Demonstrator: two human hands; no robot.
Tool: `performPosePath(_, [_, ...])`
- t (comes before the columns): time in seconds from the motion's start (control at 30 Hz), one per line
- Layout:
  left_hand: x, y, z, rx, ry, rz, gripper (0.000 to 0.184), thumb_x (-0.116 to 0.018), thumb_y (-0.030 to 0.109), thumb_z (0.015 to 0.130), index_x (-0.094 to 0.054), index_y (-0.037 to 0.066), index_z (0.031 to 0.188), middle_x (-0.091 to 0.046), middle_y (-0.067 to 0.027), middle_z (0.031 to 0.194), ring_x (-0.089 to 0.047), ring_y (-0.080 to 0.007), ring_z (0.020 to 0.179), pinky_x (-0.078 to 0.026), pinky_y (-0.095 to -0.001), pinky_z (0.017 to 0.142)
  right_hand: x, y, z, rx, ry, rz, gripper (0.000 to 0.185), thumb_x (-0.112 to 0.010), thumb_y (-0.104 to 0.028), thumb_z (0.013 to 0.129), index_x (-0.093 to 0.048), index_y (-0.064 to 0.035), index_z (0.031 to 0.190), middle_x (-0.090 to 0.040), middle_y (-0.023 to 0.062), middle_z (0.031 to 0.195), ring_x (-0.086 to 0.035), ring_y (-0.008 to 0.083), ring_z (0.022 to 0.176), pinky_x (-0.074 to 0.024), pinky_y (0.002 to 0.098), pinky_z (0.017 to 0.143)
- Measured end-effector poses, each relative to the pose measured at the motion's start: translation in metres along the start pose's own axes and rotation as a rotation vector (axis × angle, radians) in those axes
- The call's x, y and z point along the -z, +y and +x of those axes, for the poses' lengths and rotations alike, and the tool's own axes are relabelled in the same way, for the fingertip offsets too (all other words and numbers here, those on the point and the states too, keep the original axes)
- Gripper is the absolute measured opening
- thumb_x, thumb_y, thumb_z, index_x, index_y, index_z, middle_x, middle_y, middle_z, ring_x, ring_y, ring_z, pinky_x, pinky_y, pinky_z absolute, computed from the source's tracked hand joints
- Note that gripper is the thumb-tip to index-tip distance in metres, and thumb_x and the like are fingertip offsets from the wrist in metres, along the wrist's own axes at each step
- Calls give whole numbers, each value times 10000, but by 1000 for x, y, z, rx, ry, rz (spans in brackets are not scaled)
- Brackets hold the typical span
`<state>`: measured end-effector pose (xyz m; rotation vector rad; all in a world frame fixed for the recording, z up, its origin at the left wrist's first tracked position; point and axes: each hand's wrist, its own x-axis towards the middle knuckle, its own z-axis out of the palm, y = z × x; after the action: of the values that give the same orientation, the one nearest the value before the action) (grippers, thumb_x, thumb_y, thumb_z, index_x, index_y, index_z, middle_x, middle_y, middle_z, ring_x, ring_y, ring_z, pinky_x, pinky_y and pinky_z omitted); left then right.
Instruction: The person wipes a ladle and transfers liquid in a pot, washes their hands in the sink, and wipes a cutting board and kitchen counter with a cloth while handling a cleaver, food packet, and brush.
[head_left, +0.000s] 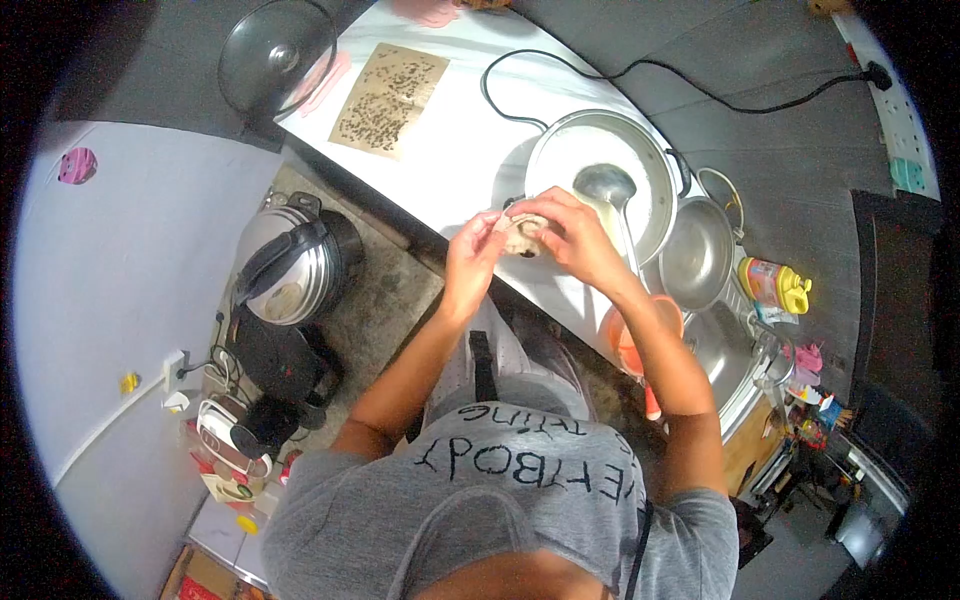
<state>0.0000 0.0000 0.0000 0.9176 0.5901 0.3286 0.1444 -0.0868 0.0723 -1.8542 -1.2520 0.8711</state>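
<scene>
At 10 o'clock from the hands, a speckled brown sheet [390, 100] lies on the white surface [470, 110]. The left hand [474, 246] pinches a pale, dough-like lump [524, 236] at the near edge; the right hand [572, 230] pinches its other side. Work on it seems unfinished, the lump not yet released. At 2 o'clock, a pot [660, 195] already holds white contents [585, 145] and a ladle [605, 183].

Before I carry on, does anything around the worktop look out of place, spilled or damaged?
The clear lid looks out of place: most of it juts beyond the corner of the white table, overlapping a pink item at the edge. What supports it can't be seen. No obvious spill or damage stands out.
</scene>
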Motion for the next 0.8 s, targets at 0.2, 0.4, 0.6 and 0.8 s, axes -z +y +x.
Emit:
performPosePath(0.2, [2,-12,8,-118,241,298,259,-627,98,820,-516,21,1041,-554,-46,928,-492,-83,688,-430,-217,587,14,13,23,99,39,-205,401,-570,79,725,-576,-82,1093,-523,116,1055,-565,289,944,-469,369,770])
performPosePath(0.4, [-14,-16,17,-152,265,514,357,-639,115,827,-440,37,1114,-489,-37,876,-448,-47,659,-412,-186,565,26,41,47,267,-92,-406,419,-569,63,683,-573,-47,1087,-530,124,1075,-545,306,997,-456,364,839])
performPosePath(0.6, [-17,-29,23,-195,233,716,278,-499,94,901,-376,26,1141,-481,-57,830,-464,-100,719,-393,-224,615,55,57,72,347,-90,-591,338,-493,8,738,-573,-23,1065,-511,123,1116,-513,298,1044,-433,361,888])
performPosePath(0.8, [-22,-32,22,-173,240,679,337,-467,161,900,-379,-19,1170,-513,-225,1004,-534,-310,892,-414,-379,809,89,86,85,270,93,-738,159,-526,-81,759,-556,-22,904,-492,115,992,-543,299,925,-460,383,783])
